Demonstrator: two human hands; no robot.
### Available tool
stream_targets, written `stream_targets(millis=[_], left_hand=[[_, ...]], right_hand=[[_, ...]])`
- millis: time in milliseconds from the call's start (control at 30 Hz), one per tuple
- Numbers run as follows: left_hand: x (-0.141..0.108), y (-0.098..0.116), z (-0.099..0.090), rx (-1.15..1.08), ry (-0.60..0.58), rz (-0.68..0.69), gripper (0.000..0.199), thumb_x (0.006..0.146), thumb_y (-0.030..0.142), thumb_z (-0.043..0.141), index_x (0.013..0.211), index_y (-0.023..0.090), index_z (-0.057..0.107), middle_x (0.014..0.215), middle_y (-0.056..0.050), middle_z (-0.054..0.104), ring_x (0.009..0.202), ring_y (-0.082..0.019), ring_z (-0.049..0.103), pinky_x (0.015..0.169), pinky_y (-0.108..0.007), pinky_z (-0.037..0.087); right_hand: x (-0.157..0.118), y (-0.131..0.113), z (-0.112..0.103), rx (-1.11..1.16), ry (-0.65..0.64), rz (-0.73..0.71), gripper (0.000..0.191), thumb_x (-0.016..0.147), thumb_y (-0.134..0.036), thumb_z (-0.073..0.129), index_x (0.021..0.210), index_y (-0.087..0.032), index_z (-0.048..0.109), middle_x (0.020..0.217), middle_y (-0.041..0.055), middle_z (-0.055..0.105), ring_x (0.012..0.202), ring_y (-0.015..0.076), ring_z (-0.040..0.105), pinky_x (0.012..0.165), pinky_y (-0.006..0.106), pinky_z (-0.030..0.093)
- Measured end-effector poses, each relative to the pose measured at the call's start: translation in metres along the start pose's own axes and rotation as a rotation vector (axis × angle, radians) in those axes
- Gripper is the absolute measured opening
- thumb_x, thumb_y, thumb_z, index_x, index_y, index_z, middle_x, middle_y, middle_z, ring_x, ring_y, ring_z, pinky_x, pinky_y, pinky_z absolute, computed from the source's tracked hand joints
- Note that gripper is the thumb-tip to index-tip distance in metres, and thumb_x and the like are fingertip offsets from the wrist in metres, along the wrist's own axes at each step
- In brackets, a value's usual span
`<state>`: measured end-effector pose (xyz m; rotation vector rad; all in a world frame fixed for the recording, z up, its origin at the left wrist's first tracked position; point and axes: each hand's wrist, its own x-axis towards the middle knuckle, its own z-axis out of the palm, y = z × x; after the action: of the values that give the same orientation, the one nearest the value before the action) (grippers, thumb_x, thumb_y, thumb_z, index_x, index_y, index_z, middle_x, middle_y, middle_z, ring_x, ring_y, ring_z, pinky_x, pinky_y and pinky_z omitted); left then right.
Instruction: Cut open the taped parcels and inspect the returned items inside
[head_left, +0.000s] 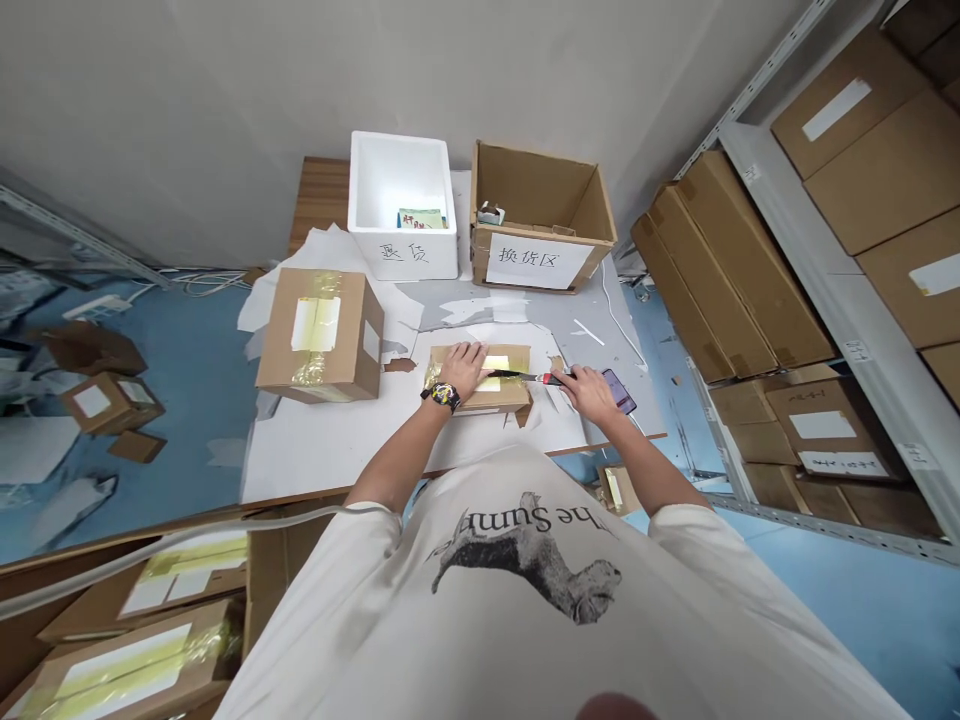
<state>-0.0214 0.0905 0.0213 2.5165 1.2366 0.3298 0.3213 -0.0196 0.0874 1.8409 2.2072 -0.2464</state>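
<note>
A small cardboard box (491, 400), with yellowish tape and a white label on top, lies on the table in front of me. My left hand (463, 368) presses on its left part with the fingers stretched out, a dark watch (441, 397) on the wrist. In my right hand (589, 390) is a knife (529, 377) with a red-and-black handle. Its long dark blade points left and lies over the box top, near the tape; whether it cuts in cannot be told. Beside the right hand, a phone (619, 391) lies on the table.
A larger taped carton (319, 335) stands on the left of the table (300, 450). Behind are a white foam box (403, 255) with packets inside and an open cardboard box (544, 190). Shelves of cartons (832, 430) rise on the right; taped parcels (135, 660) fill the lower left.
</note>
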Motion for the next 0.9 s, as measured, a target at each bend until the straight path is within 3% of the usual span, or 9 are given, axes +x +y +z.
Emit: stream_targets(millis=[267,600,900], left_hand=[[0.0,-0.005,0.008,0.05,0.058,0.051,0.062,0.117,0.044,0.051,0.169,0.013,0.064,0.158,-0.027,0.069,0.147,-0.045,0.059,0.132,-0.062,0.042],[0.002,-0.008,0.009,-0.004,0.083,0.042,0.062,0.114,0.042,0.057,0.172,0.019,0.063,0.156,-0.025,0.07,0.145,-0.045,0.06,0.129,-0.063,0.042],[0.0,0.001,0.008,0.017,0.064,0.032,0.06,0.118,0.045,0.048,0.167,0.014,0.067,0.156,-0.026,0.07,0.145,-0.043,0.06,0.129,-0.059,0.042]], right_hand=[[0.006,-0.021,0.0,-0.041,-0.054,0.001,0.061,0.126,-0.041,0.036,0.184,-0.032,0.049,0.155,0.0199,0.068,0.127,0.0362,0.064,0.102,0.042,0.045],[0.031,-0.003,0.006,-0.069,0.036,-0.089,0.058,0.125,-0.039,0.04,0.18,-0.032,0.056,0.153,0.0205,0.069,0.127,0.0372,0.06,0.104,0.044,0.039],[0.026,0.014,0.011,-0.076,0.022,-0.094,0.058,0.124,-0.039,0.042,0.179,-0.031,0.057,0.146,0.0213,0.07,0.124,0.0377,0.058,0.105,0.045,0.038]])
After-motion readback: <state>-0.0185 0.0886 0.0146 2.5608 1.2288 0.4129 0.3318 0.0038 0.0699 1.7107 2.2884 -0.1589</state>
